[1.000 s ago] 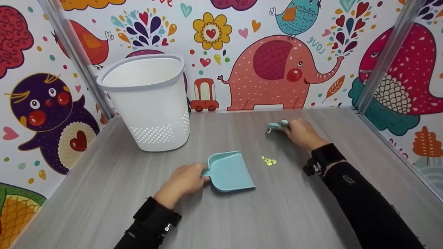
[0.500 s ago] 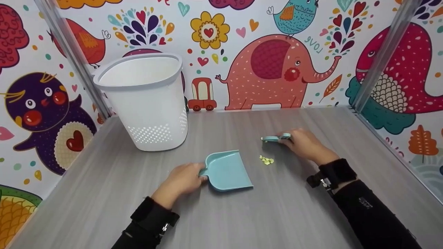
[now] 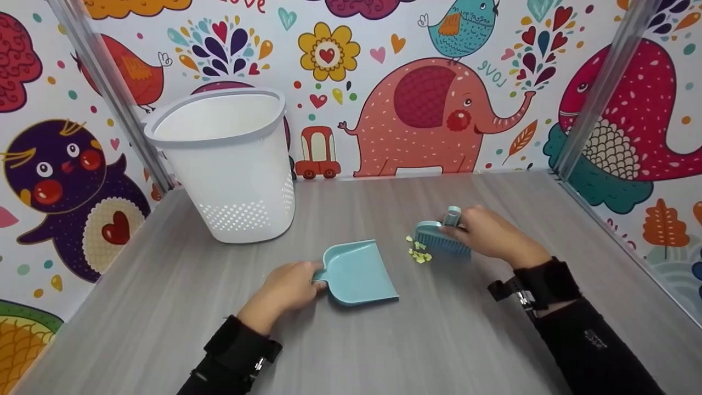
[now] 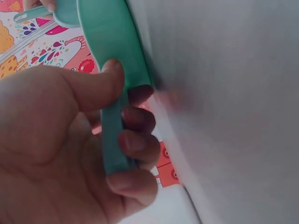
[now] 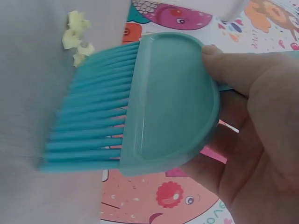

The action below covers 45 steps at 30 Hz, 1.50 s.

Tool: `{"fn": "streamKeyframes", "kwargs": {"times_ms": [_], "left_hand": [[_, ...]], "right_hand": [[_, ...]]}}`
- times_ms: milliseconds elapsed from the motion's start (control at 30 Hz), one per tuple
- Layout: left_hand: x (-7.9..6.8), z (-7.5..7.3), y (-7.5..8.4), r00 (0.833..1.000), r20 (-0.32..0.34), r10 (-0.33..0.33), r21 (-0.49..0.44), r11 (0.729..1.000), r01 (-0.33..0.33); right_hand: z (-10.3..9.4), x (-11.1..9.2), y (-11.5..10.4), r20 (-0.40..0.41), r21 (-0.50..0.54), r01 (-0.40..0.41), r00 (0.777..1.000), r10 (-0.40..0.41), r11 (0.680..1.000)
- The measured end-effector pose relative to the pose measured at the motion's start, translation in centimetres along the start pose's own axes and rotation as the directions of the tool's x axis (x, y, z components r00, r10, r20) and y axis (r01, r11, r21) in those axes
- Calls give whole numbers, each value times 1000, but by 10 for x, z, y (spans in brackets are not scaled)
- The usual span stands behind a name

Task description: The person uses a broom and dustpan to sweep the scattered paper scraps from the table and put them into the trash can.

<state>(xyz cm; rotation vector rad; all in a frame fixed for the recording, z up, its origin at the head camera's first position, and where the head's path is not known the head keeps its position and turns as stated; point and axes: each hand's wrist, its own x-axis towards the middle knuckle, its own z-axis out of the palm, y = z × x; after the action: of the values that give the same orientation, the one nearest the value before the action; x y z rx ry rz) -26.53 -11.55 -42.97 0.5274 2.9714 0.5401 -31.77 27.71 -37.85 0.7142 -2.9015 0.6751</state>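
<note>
My left hand (image 3: 292, 285) grips the handle of a light teal dustpan (image 3: 359, 272), its wide lip facing right on the grey table. In the left wrist view the fingers curl round the dustpan handle (image 4: 115, 140). My right hand (image 3: 491, 233) holds a small teal hand brush (image 3: 441, 238), bristles pointing down at the tabletop. Several pale yellow scraps (image 3: 419, 254) lie beside the brush, between it and the dustpan. The right wrist view shows the scraps (image 5: 75, 37) right at one end of the bristles (image 5: 93, 109), with the thumb on the brush head.
A tall white basket (image 3: 236, 181) with a grey rim stands at the back left of the table (image 3: 351, 351). Walls with cartoon animals (image 3: 422, 120) close off the back and both sides, with metal posts at the corners.
The brush has come nearer and turned so its bristles show, reaching the table beside the scraps. A few scraps now lie more spread out. The left hand and dustpan have stayed nearly in place.
</note>
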Motion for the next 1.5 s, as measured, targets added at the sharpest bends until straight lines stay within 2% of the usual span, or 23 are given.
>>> {"fn": "streamKeyframes", "kwargs": {"times_ms": [100, 300, 600, 700, 833, 933, 1033, 1500], "left_hand": [[0, 0, 0, 1000, -7, 5, -1, 1000, -5], [-1, 0, 0, 1000, -2, 18, -5, 1000, -18], [0, -1, 3, 999, 24, -24, -15, 1000, 24], [1, -1, 3, 999, 26, -25, -14, 1000, 25], [2, -1, 3, 1000, 19, -19, 3, 1000, 19], [2, -1, 3, 1000, 16, -25, 7, 1000, 24], [1, -1, 2, 999, 18, -33, 2, 999, 33], [1, 0, 0, 1000, 6, 3, 1, 1000, -3]], "right_hand": [[-3, 2, 4, -37, -3, 5, 999, -5, 1000], [1, 4, 17, -146, -47, -52, 988, 45, 998], [15, 4, 22, -202, -115, -37, 979, 13, 993], [22, 5, 18, -221, -146, 2, 975, -35, 989], [33, 6, 10, -245, -191, 106, 958, -152, 976], [39, 7, 3, -225, -184, 182, 949, -222, 966], [39, 7, -5, -194, -162, 225, 948, -254, 961], [25, -1, -37, -44, -108, 237, 969, -242, 966]]}}
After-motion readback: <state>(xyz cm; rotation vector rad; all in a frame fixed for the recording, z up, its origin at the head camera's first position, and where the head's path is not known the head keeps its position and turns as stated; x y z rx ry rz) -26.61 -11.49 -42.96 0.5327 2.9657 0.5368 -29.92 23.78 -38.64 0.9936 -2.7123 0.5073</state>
